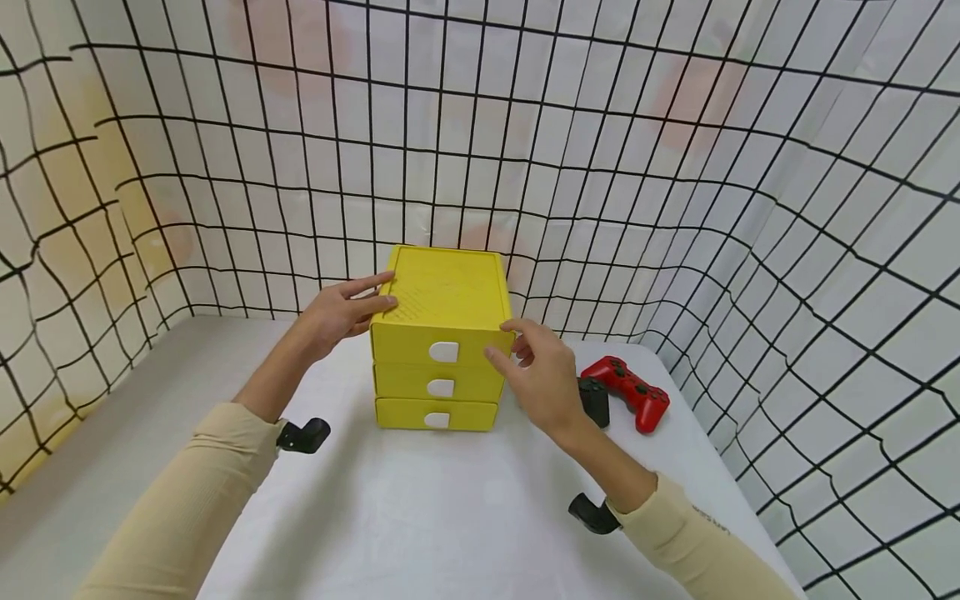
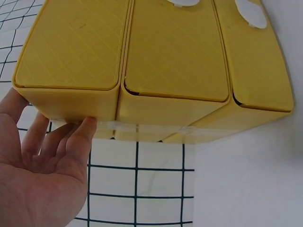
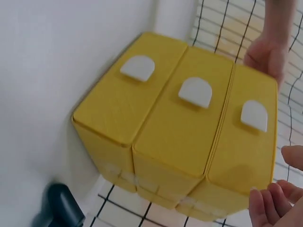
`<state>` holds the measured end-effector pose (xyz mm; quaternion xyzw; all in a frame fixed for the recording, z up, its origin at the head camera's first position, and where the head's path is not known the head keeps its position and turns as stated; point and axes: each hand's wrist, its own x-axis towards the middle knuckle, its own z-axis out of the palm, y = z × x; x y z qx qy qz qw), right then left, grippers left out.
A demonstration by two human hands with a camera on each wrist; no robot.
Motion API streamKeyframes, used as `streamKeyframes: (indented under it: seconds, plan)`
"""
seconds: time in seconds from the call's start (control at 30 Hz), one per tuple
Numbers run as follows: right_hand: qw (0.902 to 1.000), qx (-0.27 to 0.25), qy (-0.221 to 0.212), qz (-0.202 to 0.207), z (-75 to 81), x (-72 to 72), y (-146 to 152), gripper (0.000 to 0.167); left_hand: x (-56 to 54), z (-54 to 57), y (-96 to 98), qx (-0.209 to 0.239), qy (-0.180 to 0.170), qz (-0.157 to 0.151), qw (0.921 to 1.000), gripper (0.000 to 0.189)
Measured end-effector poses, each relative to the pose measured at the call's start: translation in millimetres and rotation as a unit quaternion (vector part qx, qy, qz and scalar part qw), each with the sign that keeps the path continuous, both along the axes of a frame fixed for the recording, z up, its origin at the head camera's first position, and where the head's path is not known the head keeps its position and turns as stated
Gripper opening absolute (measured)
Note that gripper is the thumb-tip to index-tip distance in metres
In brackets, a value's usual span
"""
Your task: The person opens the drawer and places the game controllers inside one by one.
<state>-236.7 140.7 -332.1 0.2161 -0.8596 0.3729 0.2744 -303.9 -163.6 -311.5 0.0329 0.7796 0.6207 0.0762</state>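
A yellow drawer box [image 1: 452, 287] with three stacked drawers stands on the white table, its front facing me. Each drawer has a white rounded tab [image 1: 443, 352]. My left hand [image 1: 339, 315] rests against the box's upper left side, two fingers reaching onto the top edge; in the left wrist view, its fingertips [image 2: 89, 124] are at the side of the top drawer. My right hand [image 1: 546, 375] is at the upper right front corner. Its fingertips lie by the side, and the thumb [image 3: 294, 156] stands off the front, loosely bent, gripping nothing.
To the right of the box lie a red game controller [image 1: 628, 392] and a black one [image 1: 595, 402], partly hidden behind my right hand. Black grid netting [image 1: 465, 156] over white sheeting encloses the table [image 1: 420, 517] at the back and sides.
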Motion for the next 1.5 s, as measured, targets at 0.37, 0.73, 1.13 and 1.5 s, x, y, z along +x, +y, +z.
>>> streamKeyframes:
  seconds: [0.37,0.73,1.13,1.5]
  plan:
    - [0.9937,-0.004,-0.100,0.049,-18.9,12.1,-18.2,0.011,-1.3,-3.0,0.1,0.009,0.003,-0.004,0.9999,0.067]
    - [0.9831,0.003,-0.173,0.061,-39.0,1.5,-30.2,0.016,-3.5,-7.4,-0.5,0.006,0.005,0.001,1.0000,0.067]
    - [0.9840,-0.030,-0.162,0.067,-51.3,-5.1,-35.7,0.013,-2.2,-6.1,-1.1,0.010,0.001,0.002,0.9999,0.068]
    - [0.9862,-0.036,-0.150,0.060,-55.9,-9.5,-44.5,0.009,-2.1,-4.8,-1.7,0.007,0.005,0.002,1.0000,0.068]
